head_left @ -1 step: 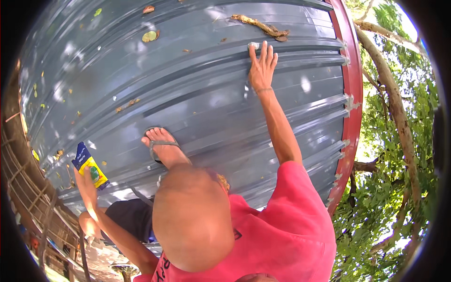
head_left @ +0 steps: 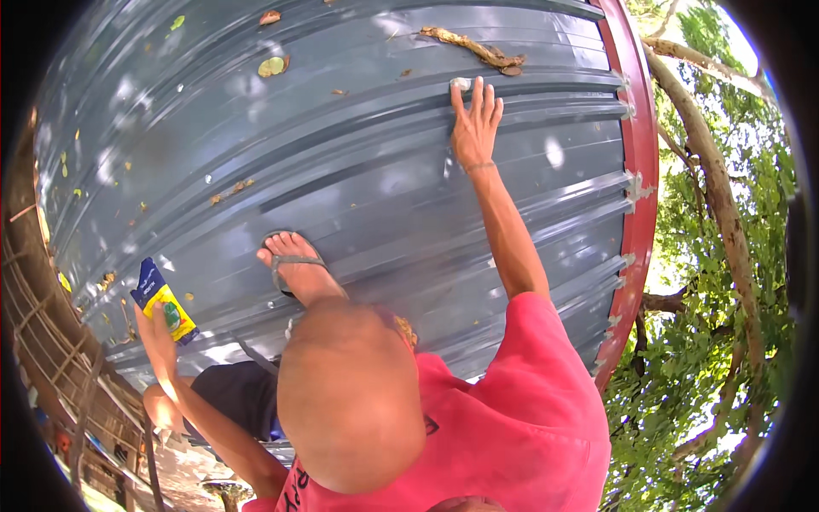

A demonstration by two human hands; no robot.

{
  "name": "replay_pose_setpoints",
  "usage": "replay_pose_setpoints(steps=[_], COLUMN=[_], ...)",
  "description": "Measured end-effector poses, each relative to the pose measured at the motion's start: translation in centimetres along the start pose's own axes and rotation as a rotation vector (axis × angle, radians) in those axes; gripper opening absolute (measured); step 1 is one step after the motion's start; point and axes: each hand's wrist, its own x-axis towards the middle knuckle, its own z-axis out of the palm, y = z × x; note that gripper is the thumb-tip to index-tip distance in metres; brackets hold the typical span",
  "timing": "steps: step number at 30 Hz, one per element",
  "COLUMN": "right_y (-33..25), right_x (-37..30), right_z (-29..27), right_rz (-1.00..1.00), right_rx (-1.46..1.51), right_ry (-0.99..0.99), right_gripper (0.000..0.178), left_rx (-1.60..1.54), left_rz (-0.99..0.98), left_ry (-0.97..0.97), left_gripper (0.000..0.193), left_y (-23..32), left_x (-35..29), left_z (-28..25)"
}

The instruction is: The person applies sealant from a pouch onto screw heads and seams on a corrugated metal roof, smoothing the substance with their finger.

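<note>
My left hand [head_left: 156,328] grips a blue and yellow packet [head_left: 167,305] with a green picture on it, held low over the roof's left side. Its contents do not show. My right hand [head_left: 475,128] reaches far out over the dark grey ribbed metal roof [head_left: 358,213], fingers stretched and slightly apart. One fingertip of that hand touches a small whitish lump [head_left: 461,83] on a raised rib. Whether the lump is soft or hard I cannot tell.
A dry stick [head_left: 473,47] and scattered leaves [head_left: 271,66] lie on the roof. Red trim [head_left: 636,213] with grey-white smears edges the right side; tree branches [head_left: 717,162] hang beyond it. My sandalled foot [head_left: 294,260] stands on the sheet. A wooden lattice [head_left: 64,367] lies past the left edge.
My right fingers have shifted very slightly, and a little more of the whitish lump shows. The left hand and packet stay where they were.
</note>
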Motion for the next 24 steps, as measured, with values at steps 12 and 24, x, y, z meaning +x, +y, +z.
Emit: replay_pose_setpoints(steps=[12, 24], right_y=[0.5, 2.5], right_x=[2.8, -1.2], right_z=[-0.2, -0.2], right_rz=[0.047, -0.058], right_rx=[0.093, -0.159], right_ry=[-0.059, -0.081], right_gripper=[0.065, 0.069], left_rx=[0.043, -0.023], left_rz=[-0.001, -0.022], left_ry=[-0.009, -0.029], left_gripper=[0.047, 0.046], left_y=[0.0, -1.3], left_x=[0.1, -0.9], left_z=[0.1, -0.4])
